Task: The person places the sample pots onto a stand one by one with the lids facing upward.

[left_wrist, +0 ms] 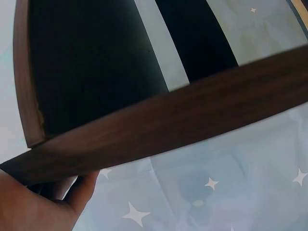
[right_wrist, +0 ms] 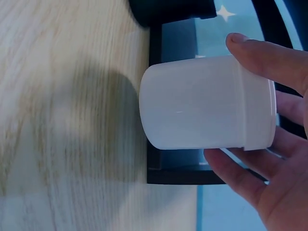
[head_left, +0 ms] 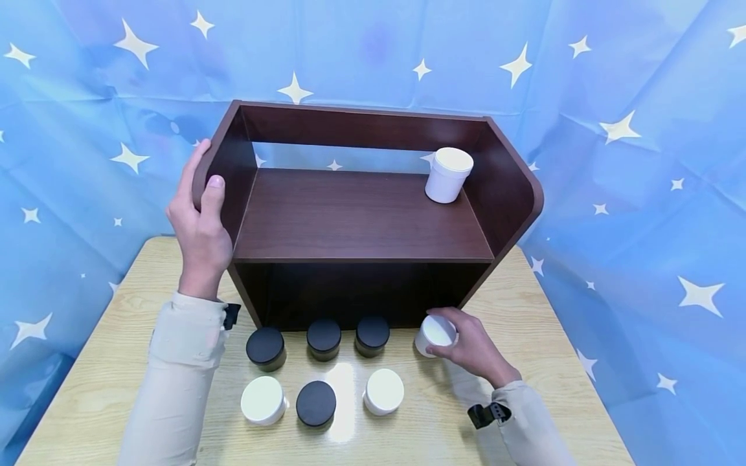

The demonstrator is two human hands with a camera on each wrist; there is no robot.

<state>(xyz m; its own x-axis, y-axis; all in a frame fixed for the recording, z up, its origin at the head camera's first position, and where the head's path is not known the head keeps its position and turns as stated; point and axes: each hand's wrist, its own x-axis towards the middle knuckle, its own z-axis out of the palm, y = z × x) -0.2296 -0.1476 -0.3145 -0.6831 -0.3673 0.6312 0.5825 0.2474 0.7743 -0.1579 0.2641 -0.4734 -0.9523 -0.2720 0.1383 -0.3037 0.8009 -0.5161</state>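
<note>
Jar of smooth white plastic, cylindrical and lidded (head_left: 436, 332), sits at the lower right of the head frame, before the right end of the dark brown wooden two-tier shelf (head_left: 361, 217). The right hand (head_left: 474, 346) pinches it near the lid, thumb on one side and fingers on the other, reaching in from the lower right, so the jar lies at its upper left. The lower compartment's dark opening lies just up and left of the jar. In the right wrist frame the jar's long axis runs across the picture, lid toward the palm, base toward the pale wood-grain table (head_left: 519, 310); whether the base touches it I cannot tell. The left hand (head_left: 201, 233), well apart at left of centre in the head frame, grips the shelf's left side panel; the right is clearly the nearer.
</note>
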